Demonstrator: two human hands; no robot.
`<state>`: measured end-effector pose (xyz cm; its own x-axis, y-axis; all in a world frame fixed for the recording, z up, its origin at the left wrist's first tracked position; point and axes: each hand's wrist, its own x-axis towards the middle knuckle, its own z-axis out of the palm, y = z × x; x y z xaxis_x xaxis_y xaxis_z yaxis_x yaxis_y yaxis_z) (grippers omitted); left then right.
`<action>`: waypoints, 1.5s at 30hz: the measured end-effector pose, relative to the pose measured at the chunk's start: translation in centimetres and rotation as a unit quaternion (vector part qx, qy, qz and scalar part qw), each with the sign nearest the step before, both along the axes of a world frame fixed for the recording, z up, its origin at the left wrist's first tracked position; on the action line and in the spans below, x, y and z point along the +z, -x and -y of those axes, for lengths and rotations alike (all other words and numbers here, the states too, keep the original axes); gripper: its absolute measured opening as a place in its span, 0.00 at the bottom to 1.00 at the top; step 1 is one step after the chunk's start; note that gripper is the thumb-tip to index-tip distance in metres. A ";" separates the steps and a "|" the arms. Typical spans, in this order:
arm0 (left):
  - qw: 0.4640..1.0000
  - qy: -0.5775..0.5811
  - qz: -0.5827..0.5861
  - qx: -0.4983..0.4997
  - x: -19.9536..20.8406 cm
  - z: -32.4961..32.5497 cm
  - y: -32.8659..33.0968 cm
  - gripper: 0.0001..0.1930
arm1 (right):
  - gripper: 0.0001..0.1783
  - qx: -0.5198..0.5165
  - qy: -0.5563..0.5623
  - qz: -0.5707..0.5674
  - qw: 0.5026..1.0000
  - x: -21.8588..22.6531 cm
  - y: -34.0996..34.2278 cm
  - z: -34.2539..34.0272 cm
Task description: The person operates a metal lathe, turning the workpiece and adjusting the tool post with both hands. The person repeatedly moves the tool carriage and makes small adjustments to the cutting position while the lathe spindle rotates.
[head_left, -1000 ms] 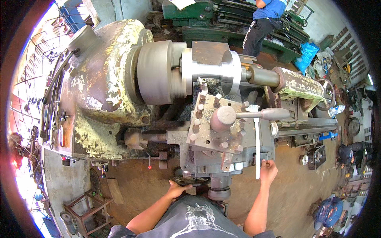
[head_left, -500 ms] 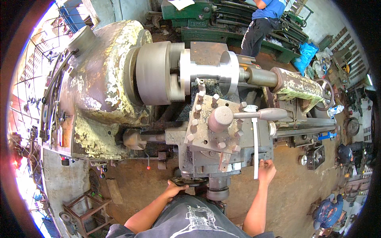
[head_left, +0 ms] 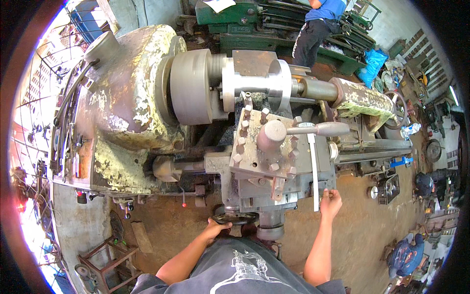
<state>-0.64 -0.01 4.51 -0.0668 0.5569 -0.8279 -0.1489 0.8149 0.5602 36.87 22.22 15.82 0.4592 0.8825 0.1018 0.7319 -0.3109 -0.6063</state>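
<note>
Big old lathe [head_left: 137, 98] fills the shop view, shiny workpiece [head_left: 254, 78] chucked up. Tool post [head_left: 267, 147] with its lever sits just beside it. Compared to a second ago the long slim bar [head_left: 314, 171] has swung nearer upright (so it's mid-adjustment, I reckon). Right hand [head_left: 330, 202] stays clamped on its lower end; left hand [head_left: 218, 229] grips the handwheel [head_left: 235, 218].

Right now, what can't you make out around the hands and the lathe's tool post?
- Handwheel, head view: partly hidden under the carriage and the left hand; its full rim cannot be seen.
- Right hand on the long bar: fingers cover the bar's lower end.
- Cutting tip at the tool post: too small to tell if it touches the workpiece.
- Person at the green lathe: cut off by the top edge.
</note>
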 end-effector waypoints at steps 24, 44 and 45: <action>0.976 -0.036 0.173 0.128 -0.8 1.4 0.6 0.39 | 0.11 -0.019 -0.007 -0.073 0.997 -0.3 -1.1 0.5; 0.976 -0.117 -0.178 -0.035 -1.3 1.2 -2.2 0.58 | 0.07 -0.050 -0.060 -0.171 0.982 -3.8 -3.6 0.2; 0.968 -0.121 -0.213 -0.047 -2.0 1.2 -2.1 0.58 | 0.07 -0.065 -0.043 -0.158 0.984 -3.6 -3.6 0.2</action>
